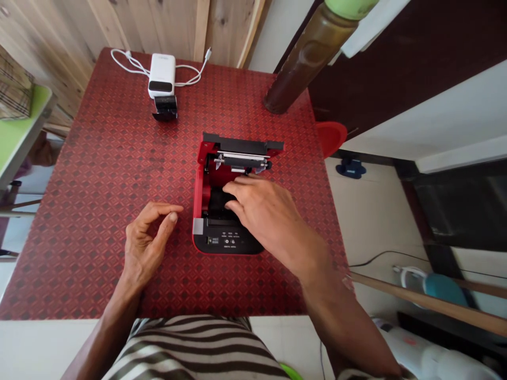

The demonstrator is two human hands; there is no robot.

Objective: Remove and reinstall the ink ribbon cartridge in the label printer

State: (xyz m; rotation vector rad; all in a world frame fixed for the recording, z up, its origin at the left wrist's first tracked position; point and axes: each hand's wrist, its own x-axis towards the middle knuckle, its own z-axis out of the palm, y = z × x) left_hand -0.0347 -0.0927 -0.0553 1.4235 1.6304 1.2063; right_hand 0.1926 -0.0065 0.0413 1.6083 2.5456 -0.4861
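Note:
A red-and-black printer [222, 245], by its look a label printer, stands on the table with its lid [245, 145] raised. My right hand [265, 208] reaches over its right side into the dark inner bay. Thumb and forefinger are a little apart there, and nothing shows between them; the other fingers are partly hidden. A roller and a white strip [243, 156] show under the lid. Just left of the printer, my left hand [148, 232] hovers over the table, fingers bent and loosely apart from the thumb, holding nothing.
On the red patterned table [119, 158], a white power bank-like device [162, 74] with a white cable lies at the back left, a black curved piece [165, 108] before it. A tall brown bottle [304, 58] with a green cap stands back right. A red stool [331, 138] is beyond the right edge.

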